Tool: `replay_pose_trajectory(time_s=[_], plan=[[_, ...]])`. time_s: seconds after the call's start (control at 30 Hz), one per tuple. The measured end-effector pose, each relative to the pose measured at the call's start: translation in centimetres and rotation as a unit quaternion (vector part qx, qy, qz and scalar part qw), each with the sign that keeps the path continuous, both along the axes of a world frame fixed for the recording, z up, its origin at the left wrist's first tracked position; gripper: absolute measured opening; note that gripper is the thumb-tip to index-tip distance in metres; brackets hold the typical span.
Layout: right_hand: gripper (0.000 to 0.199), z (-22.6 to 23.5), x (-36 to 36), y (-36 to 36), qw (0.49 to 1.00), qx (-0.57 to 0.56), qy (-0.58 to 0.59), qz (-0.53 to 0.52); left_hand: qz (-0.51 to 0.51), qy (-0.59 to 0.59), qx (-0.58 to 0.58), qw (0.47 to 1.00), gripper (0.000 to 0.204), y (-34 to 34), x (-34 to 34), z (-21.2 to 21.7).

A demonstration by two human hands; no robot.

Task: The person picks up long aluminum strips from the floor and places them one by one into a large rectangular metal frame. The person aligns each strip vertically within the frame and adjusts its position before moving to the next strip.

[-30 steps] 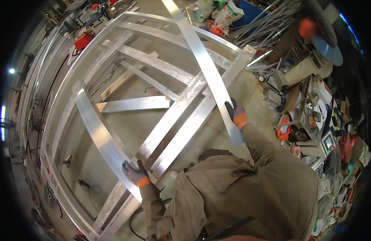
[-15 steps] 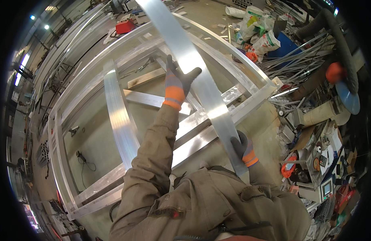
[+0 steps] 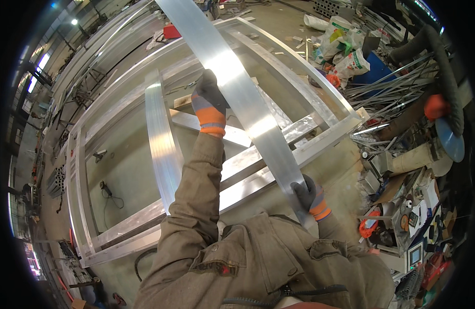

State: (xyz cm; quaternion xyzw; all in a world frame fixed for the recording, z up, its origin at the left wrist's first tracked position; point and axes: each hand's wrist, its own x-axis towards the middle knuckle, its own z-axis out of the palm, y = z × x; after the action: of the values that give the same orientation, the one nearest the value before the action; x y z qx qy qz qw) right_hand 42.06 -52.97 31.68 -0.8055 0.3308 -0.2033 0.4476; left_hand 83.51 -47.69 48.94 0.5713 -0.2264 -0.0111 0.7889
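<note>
A long, wide, shiny aluminium profile (image 3: 250,116) slants through the middle of the view, from the upper left down to my right side. On its left edge, about midway, my left hand (image 3: 210,95) is closed, in a grey and orange work glove. My right hand (image 3: 307,193), gloved alike, grips the right edge near the profile's near end. Beneath it lies a large rectangular aluminium frame (image 3: 242,186) with several bars. Another wide aluminium profile (image 3: 163,136) lies across the frame, left of my left forearm.
Long metal bars (image 3: 121,46) are stacked at the far left. A corded tool (image 3: 104,188) lies inside the frame's left part. To the right are white sacks (image 3: 350,68), a heap of thin metal strips (image 3: 386,85), a blue disc (image 3: 449,140) and a cluttered workbench (image 3: 384,226).
The held profile's far part has swung left. My left hand has moved left with it, and its spread fingers have closed on the edge. My right hand keeps its grip.
</note>
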Motion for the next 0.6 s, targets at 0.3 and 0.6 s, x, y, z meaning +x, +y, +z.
replay_pose_trajectory(time_s=[0.3,0.6], plan=[[0.05,0.2,0.9,-0.3,0.999,-0.029,-0.026,0.029,-0.035,-0.155,0.105,0.982,0.06,0.9,-3.9,1.0],[0.044,-2.6,3.3,0.0,0.994,0.062,-0.021,-0.093,-0.194,0.124,0.085,0.97,0.043,3.6,-1.2,-1.4]])
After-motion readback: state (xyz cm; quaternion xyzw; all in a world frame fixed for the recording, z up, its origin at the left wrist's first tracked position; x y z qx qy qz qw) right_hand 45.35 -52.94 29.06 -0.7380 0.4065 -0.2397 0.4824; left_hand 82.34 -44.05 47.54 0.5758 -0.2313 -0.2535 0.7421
